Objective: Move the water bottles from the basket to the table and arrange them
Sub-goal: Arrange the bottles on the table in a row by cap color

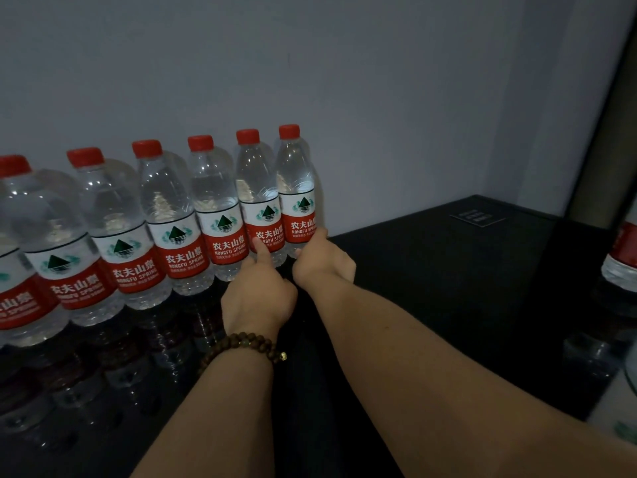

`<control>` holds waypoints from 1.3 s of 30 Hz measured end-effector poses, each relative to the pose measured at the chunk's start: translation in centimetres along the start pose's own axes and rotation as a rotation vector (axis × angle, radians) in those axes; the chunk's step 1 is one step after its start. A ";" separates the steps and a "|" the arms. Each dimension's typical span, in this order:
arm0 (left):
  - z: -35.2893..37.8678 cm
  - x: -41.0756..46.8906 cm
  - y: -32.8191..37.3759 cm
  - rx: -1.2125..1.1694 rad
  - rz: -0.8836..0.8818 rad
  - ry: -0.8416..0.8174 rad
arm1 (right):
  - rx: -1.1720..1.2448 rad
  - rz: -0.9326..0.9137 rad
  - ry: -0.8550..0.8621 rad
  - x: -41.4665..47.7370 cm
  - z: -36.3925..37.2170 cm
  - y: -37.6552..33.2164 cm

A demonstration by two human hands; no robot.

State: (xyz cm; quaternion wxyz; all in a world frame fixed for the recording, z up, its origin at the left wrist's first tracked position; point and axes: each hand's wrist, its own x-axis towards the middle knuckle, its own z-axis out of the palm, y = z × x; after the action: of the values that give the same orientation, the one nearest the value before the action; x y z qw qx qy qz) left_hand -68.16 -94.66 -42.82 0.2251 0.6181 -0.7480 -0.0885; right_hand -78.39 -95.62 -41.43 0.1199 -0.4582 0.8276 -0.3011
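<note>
So the water bottles [186,236] are standing upright in a tight row along the far side of the dark surface [448,270], backed up against the wall [379,98], red labels facing me. The row runs from the near left out to about the middle.

Both hands are on the right end of it. My left hand [258,298], the one with the bead bracelet [248,346], has its index finger out and touching the label of the second-last bottle [258,194]. My right hand [324,267] does the same on the last bottle [298,188]. The other fingers on both are curled in, and neither hand is wrapped around anything.

Looks to me like the arranging step: nudging these two flush with the line.

There's one more bottle [620,257] half cut off at the right edge. I can't make out the basket, so I can't tell if that one's in it. I'd guess the next move is to reach right, wrap a hand around it and stand it beside the last bottle, setting it down gently, since one bump could tip the packed row.
</note>
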 end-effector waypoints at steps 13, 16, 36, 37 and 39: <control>-0.1 0.2 0.1 0.016 -0.018 -0.065 | -0.041 -0.013 0.000 0.2 0.1 0.0; -0.6 -0.4 0.0 -0.025 -0.023 -0.073 | -0.016 -0.003 -0.013 -0.4 -0.1 -0.3; -31.0 -23.3 2.7 0.253 -0.299 -0.094 | 0.529 -0.137 -0.403 -26.3 -22.0 -12.0; -32.4 -24.2 4.5 0.244 -0.293 -0.084 | 0.565 -0.201 -0.437 -26.8 -24.8 -11.7; -34.8 -25.5 8.5 0.264 -0.247 -0.047 | 0.590 -0.298 -0.479 -27.6 -29.8 -10.4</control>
State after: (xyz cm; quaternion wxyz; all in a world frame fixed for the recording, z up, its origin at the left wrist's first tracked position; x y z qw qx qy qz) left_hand -56.71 -63.13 -14.40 0.1116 0.7273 -0.6765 -0.0310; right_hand -70.20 -65.26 -13.67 0.3905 -0.5760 0.5791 -0.4246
